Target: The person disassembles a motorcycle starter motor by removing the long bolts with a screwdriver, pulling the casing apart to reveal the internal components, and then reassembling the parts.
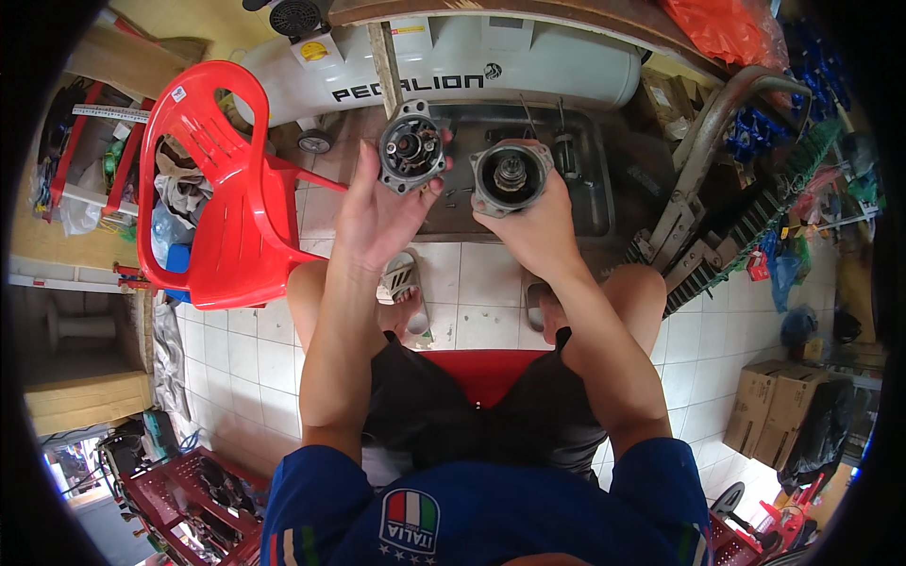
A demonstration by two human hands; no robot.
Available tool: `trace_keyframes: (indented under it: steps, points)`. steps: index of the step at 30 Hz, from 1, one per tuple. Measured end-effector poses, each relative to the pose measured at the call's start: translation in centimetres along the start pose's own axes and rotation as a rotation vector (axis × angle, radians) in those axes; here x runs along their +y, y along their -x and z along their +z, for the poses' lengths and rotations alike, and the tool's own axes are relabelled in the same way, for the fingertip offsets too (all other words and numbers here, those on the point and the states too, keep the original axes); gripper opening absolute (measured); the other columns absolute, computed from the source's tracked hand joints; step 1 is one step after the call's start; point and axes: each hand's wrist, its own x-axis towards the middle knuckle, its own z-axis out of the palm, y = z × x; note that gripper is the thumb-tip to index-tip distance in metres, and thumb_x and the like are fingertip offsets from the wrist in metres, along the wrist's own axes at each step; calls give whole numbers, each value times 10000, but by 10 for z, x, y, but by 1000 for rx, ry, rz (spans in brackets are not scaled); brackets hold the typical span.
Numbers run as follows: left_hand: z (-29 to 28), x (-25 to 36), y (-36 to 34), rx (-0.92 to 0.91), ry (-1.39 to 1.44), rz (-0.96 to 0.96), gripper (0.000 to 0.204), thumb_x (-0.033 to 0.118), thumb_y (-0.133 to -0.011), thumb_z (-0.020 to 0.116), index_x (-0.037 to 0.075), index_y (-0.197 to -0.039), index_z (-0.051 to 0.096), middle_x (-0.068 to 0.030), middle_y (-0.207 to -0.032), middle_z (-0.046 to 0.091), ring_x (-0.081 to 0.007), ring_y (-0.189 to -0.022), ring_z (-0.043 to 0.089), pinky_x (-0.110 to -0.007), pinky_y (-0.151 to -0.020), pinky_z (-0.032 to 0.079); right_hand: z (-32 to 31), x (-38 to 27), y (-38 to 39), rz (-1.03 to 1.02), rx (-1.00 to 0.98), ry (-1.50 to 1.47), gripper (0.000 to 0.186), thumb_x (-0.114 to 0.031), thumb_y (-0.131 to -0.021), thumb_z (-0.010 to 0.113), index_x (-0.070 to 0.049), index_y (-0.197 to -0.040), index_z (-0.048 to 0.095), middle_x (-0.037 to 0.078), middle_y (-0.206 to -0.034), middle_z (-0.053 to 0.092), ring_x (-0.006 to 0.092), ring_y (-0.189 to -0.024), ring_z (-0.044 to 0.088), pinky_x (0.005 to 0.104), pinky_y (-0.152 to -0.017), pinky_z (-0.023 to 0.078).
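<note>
My left hand (382, 212) holds up a metal motor end cover (412, 149), its inner face with brush parts turned toward me. Fingers wrap behind the cover and the thumb lies along its left side. In my right hand (543, 222) is a round metal motor housing (511, 179), with a shaft or commutator-like core showing in its dark opening. The two pieces are apart, side by side over a dark metal tray (590, 212). Small loose parts lie in the tray, and a dark cylindrical part (564, 151) with a rod rests at its right.
A red plastic chair (226, 212) stands at the left. Behind the tray lies a grey compressor tank (566, 71), under a wooden bench top (528, 14). A metal frame (698, 179) rises on the right, with cardboard boxes (774, 406) farther down. White floor tiles (481, 292) run beneath.
</note>
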Motion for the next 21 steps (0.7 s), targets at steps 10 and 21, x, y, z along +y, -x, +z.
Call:
trace_keyframes:
  steps: [10,21]
  points:
    - [0,11,-7,89,103,-54,597,540,-1040,426,43,-1353,530,-151,-1303,600,-251,-1093,604,-327,-884,518,2,20,-11,108,14,-89,437,-67,-721,850,-39,-1091,620,28,-986,694,113,-915,647,272,-848,520]
    - [2,22,-2,445,-136,-59,547,486,-1050,454,30,-1335,551,-138,-1272,636,-234,-1146,596,-313,-937,503,-1,40,-24,168,-50,163,531,-99,-702,819,9,-1169,591,120,-1063,712,230,-1012,687,339,-909,522]
